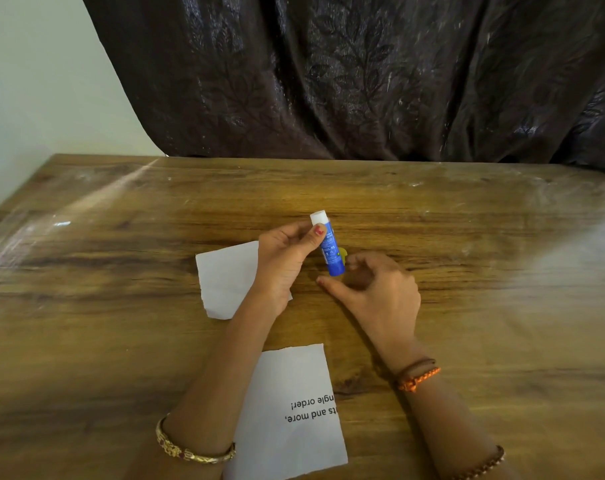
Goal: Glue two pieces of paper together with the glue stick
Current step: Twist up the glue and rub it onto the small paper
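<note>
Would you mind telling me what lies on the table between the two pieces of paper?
In the head view, only bare wooden table lies between the blank paper and the printed paper, though the left forearm crosses above that gap.

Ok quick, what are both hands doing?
Left hand: closed around the glue stick, white glue end up.
Right hand: fingers curled by the yellow cap; grip cannot be told.

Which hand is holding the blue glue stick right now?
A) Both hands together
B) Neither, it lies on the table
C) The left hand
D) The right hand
C: the left hand grips the blue glue stick with its white glue end up, while the right hand sits beside its base, by something yellow, apparently not gripping it.
</note>
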